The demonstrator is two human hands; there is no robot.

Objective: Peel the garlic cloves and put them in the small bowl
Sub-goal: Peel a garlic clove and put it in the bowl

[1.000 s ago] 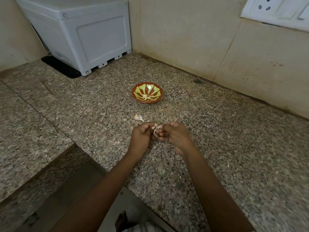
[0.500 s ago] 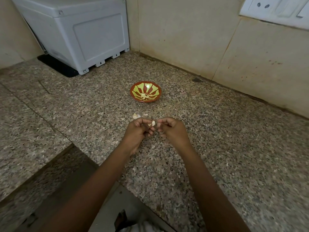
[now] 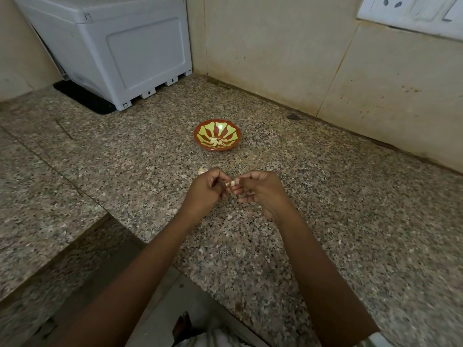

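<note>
Your left hand (image 3: 205, 190) and right hand (image 3: 263, 190) both pinch one small pale garlic clove (image 3: 230, 183); squeeze hard and you'll shoot it across the speckled granite counter (image 3: 350, 221).

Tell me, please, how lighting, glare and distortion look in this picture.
Head view: dim, even light; a bright glare spot inside the small bowl; wide-angle distortion tilts joints in the wall; the garlic clove shows little detail.

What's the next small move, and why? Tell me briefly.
Probably pull the skin off with the right hand while the left hand holds the garlic clove steady. Both hands pinch it above the counter, and a brownish bit of skin seems to cling to it, so it looks unready for the small bowl ahead.
</note>
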